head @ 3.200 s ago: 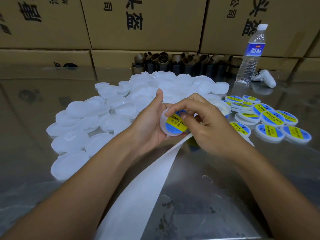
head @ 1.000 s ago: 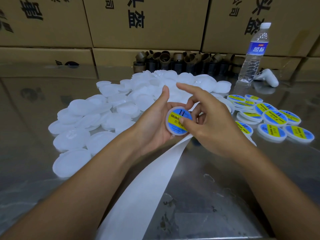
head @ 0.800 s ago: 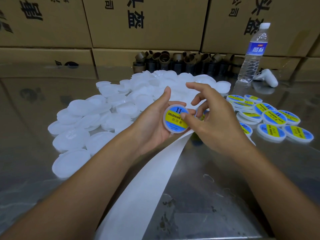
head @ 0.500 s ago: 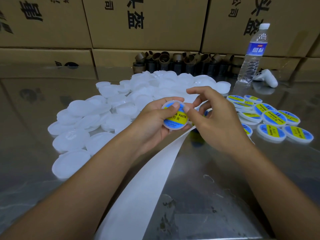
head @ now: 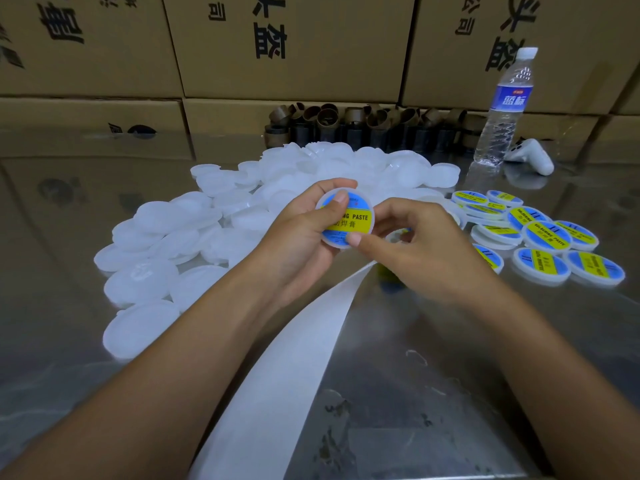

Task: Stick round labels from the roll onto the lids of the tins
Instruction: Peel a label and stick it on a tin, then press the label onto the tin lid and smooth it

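A white round lid with a blue and yellow label (head: 353,220) is held up over the table between both hands. My left hand (head: 298,237) cups it from behind, thumb pressed flat on the label's upper left. My right hand (head: 419,244) pinches its lower right rim with the thumb. A white strip of label backing (head: 287,368) runs from under my hands toward me. The label roll (head: 398,233) is mostly hidden behind my right hand. Unlabelled white lids (head: 166,237) lie heaped to the left and behind. Labelled lids (head: 543,237) lie at the right.
A water bottle (head: 504,109) and a white handheld device (head: 533,155) stand at the back right. Several brown cardboard cores (head: 363,123) line the back, in front of stacked cardboard boxes (head: 287,46). The table top (head: 433,393) is shiny metal.
My left thumb has come over the front of the lid and now presses on the label. My right hand has closed from spread fingers to a pinch on the lid's rim.
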Motion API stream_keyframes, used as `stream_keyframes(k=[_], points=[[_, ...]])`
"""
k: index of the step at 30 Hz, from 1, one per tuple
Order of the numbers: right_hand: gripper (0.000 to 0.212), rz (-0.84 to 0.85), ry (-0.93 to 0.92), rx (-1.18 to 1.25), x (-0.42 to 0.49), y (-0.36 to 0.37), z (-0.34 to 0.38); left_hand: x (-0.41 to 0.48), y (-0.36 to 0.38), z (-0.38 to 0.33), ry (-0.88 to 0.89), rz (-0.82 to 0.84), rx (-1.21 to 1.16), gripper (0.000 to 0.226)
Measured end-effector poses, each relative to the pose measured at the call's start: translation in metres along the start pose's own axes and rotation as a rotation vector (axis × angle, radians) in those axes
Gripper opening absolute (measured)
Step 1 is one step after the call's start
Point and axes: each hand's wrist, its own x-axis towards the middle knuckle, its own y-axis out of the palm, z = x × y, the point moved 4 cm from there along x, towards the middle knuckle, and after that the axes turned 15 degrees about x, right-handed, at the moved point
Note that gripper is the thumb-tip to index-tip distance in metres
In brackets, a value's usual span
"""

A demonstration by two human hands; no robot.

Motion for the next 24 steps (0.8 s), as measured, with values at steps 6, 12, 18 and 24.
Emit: stream_keyframes(k=[6,12,18,24], points=[[0.008,-0.025,0.062,0.047,0.001,-0.003,-0.002,-0.001,-0.002,0.003,-0.009,-0.011,0.151,0.015],[0.014,-0.164,0.109,0.159,0.004,-0.012,-0.004,-0.002,-0.005,0.007,-0.051,-0.064,0.303,0.016],[0.012,-0.225,0.127,0.116,0.004,-0.013,-0.007,-0.003,-0.004,0.005,-0.039,-0.072,0.341,0.014],[0.018,-0.160,0.090,0.138,0.003,-0.010,-0.003,-0.004,-0.004,0.004,-0.052,-0.079,0.260,0.013]])
